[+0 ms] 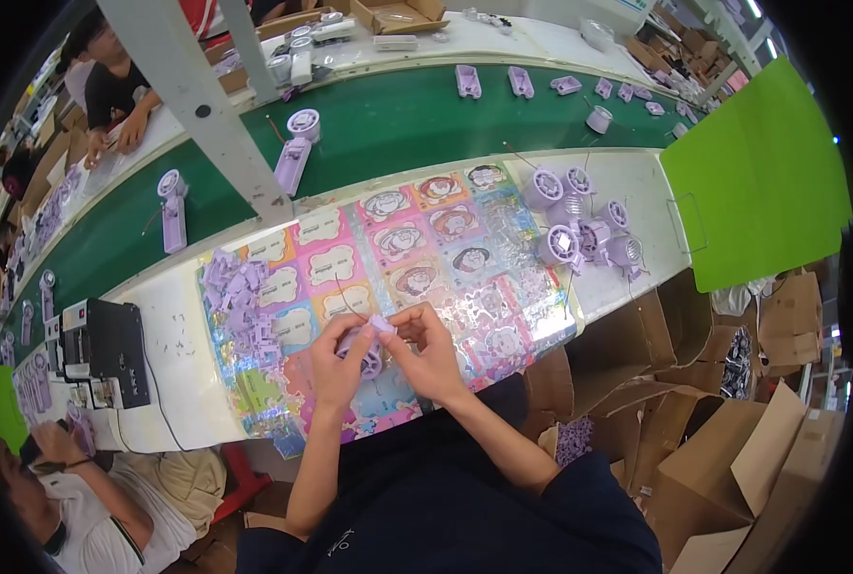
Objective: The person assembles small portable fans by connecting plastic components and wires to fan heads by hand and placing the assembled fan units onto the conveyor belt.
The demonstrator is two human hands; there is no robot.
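Both hands meet over a colourful printed sheet (388,258) on the bench. My left hand (335,354) is closed around a lilac round plastic housing (369,364), with a thin wire rising beside it. My right hand (424,354) pinches a small lilac plastic piece (380,324) at the top of that housing. Fingers hide part of where the two meet. To the left lies a heap of small lilac plastic pieces (244,301). A cluster of lilac round housings with wires (579,225) stands to the right.
Beyond the bench runs a green conveyor belt (378,124) bearing lilac parts. A black box-shaped device (118,352) stands left, near a seated co-worker (110,497). A metal post (201,110) rises at left. Right are a green panel (761,182) and cardboard boxes (713,450).
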